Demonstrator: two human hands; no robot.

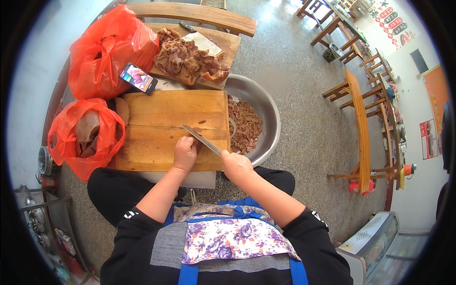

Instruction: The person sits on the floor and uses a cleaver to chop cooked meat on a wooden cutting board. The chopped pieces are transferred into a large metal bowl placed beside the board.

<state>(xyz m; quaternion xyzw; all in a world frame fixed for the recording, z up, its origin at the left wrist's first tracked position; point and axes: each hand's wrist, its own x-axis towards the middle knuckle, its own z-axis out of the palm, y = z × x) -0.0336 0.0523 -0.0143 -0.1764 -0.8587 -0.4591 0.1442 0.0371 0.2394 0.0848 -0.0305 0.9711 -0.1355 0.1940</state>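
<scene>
My right hand [238, 166] grips the handle of a kitchen knife [203, 140], its blade slanting over a wooden cutting board [167, 110]. Curled beside the blade, my left hand [185, 153] rests on the board, with a dark piece partly showing under its fingers; what it is cannot be told. Small meat scraps [202, 122] lie beyond the blade. At the board's right, a steel basin [271, 117] holds chopped meat [245, 123]. Behind, a pile of cooked meat [185, 58] and a cleaver [202, 42] with a black handle lie on a second wooden board [232, 44].
Two red plastic bags stand at the left, a large tied one [107, 53] and a smaller open one [87, 139] holding meat. A smartphone [138, 77] leans by the large bag. A wooden bench [196, 15] is behind the boards; another bench [358, 131] stands right.
</scene>
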